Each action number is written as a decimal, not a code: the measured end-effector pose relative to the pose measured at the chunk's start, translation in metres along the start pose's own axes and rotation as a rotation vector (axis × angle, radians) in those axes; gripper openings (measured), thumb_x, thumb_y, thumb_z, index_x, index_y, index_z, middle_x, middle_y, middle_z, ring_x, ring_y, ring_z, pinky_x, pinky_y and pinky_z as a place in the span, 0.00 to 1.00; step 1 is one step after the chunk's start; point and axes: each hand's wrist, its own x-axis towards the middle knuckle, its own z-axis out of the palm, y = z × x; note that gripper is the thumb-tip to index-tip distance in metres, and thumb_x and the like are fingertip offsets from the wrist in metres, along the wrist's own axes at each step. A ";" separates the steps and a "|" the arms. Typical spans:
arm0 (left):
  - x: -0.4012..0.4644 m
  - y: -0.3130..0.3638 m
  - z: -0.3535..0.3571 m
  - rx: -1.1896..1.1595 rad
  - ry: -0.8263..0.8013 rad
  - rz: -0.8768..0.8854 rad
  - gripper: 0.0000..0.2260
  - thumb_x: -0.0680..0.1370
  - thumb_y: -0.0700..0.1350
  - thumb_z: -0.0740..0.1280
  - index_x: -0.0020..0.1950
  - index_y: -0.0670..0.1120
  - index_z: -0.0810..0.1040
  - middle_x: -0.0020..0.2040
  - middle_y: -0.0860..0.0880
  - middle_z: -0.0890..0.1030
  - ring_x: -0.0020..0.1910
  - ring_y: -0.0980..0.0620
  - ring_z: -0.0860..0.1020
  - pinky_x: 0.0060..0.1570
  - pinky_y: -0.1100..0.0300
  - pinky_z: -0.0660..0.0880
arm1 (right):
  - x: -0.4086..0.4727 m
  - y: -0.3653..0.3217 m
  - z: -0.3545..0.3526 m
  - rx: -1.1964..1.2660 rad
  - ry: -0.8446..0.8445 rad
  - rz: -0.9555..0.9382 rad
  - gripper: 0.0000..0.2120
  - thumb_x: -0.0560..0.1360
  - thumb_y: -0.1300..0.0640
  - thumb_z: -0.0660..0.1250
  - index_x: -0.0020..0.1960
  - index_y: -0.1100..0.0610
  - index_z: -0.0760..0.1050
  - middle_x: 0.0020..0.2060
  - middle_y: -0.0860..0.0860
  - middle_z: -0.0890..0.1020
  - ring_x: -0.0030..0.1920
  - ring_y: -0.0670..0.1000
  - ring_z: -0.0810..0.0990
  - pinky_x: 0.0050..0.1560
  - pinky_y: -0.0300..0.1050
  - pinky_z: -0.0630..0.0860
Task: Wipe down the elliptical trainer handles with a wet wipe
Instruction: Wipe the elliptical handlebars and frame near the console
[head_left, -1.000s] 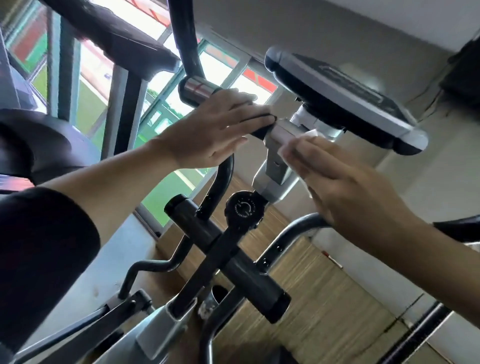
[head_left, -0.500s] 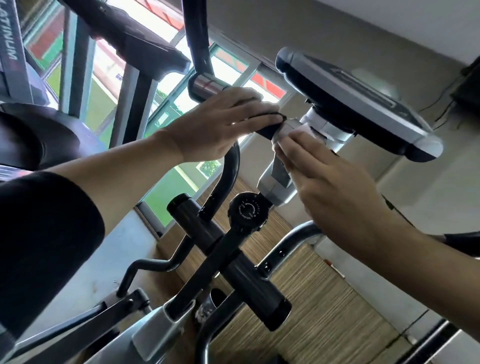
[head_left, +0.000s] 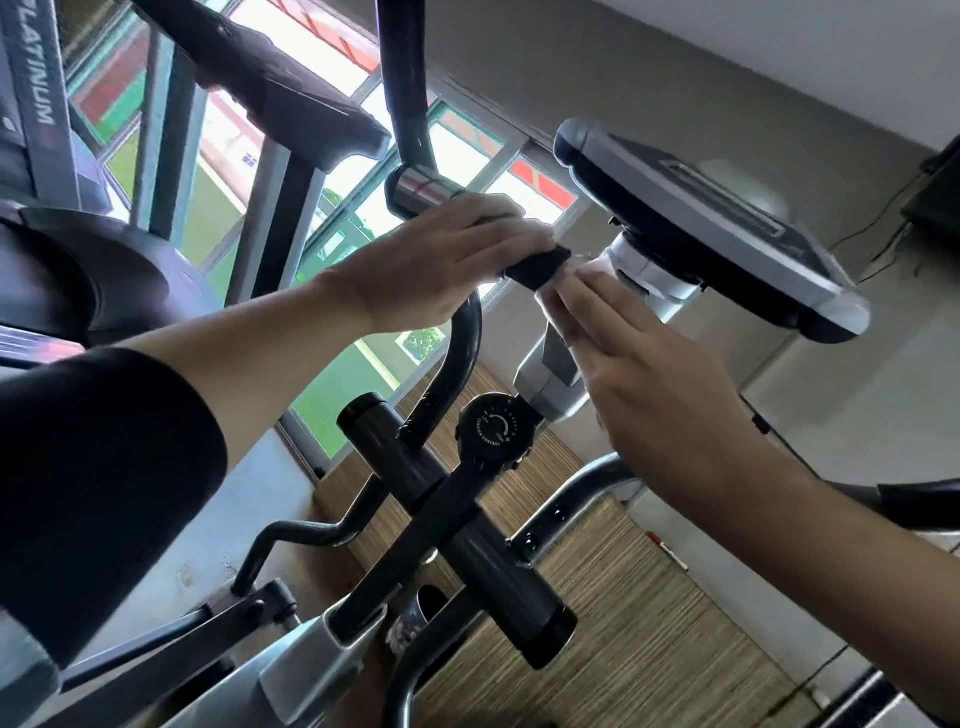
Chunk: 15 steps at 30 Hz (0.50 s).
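Bright gym windows fill the upper left. At centre, the left hand (head_left: 441, 262) grasps the fixed handle (head_left: 537, 267); the right hand (head_left: 660, 384), fingers straight, has slid the wet wipe (head_left: 584, 273) up to its padded end, so wiping continues.

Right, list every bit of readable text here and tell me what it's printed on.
"PLATINUM": on the grey upright of the machine at far left, first letter cut off.
"TENSION CONTROL": on the round black knob; its smaller marks are too small to read.
Console: markings too blurred.
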 end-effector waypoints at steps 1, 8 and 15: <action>0.000 0.000 0.000 -0.002 0.002 -0.004 0.24 0.76 0.32 0.66 0.71 0.36 0.67 0.66 0.40 0.73 0.64 0.40 0.71 0.68 0.50 0.68 | -0.002 -0.001 -0.004 -0.025 -0.028 0.013 0.25 0.77 0.60 0.48 0.73 0.63 0.62 0.72 0.56 0.65 0.72 0.56 0.63 0.64 0.54 0.72; 0.005 0.015 -0.018 -0.084 -0.059 -0.093 0.19 0.77 0.37 0.62 0.68 0.38 0.68 0.63 0.40 0.75 0.63 0.42 0.71 0.72 0.61 0.56 | -0.005 -0.001 -0.021 0.062 0.100 0.073 0.29 0.63 0.69 0.76 0.63 0.64 0.75 0.57 0.59 0.78 0.56 0.58 0.78 0.49 0.48 0.79; 0.025 0.042 -0.055 -0.207 -0.273 -0.345 0.23 0.74 0.41 0.70 0.68 0.40 0.69 0.65 0.42 0.73 0.68 0.43 0.69 0.69 0.51 0.67 | -0.007 0.006 -0.039 0.371 0.106 0.207 0.16 0.74 0.65 0.70 0.61 0.63 0.76 0.53 0.57 0.80 0.54 0.55 0.78 0.56 0.45 0.77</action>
